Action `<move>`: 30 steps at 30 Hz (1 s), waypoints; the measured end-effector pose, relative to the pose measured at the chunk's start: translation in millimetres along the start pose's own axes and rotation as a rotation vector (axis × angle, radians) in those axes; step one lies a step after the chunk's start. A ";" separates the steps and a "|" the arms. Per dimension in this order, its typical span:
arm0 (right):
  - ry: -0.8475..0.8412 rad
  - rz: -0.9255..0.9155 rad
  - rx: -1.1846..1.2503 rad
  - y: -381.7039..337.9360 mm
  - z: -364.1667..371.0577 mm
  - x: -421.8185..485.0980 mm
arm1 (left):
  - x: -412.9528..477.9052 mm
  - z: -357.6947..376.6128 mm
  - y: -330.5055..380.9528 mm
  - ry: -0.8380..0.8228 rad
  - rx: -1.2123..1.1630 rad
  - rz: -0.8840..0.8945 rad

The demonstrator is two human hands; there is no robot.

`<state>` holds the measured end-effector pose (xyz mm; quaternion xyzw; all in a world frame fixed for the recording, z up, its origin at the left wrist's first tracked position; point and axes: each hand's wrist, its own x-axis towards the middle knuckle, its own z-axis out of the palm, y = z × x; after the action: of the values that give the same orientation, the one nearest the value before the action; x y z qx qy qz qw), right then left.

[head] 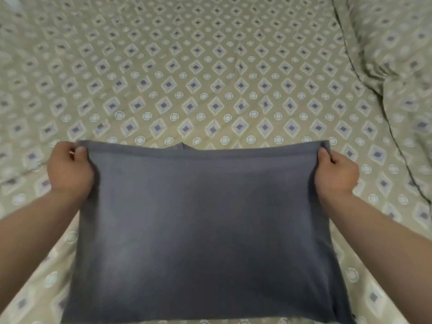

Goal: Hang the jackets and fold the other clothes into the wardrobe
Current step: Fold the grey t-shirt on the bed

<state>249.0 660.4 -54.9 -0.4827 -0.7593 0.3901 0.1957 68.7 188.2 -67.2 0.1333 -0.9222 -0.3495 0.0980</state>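
Observation:
A dark grey garment (205, 230), folded into a wide rectangle, lies over the near part of the bed. My left hand (69, 168) pinches its far left corner. My right hand (336, 171) pinches its far right corner. Between the two hands the far edge is stretched straight and looks slightly raised off the sheet. A small bit of an inner layer peeks out at the middle of that edge. No jacket or wardrobe is in view.
The bed (210, 78) is covered with an olive sheet printed with diamonds and circles. A bunched cover or pillow in the same pattern (397, 54) lies at the far right.

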 end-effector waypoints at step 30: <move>-0.464 0.539 0.082 106.5 -129.1 -180.4 | -204.5 -110.3 -97.3 -0.509 -0.450 -0.544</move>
<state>480.2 577.1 -43.8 -0.5560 -0.6124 0.5572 -0.0726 309.5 114.2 -69.1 0.2565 -0.7490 -0.5766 -0.2017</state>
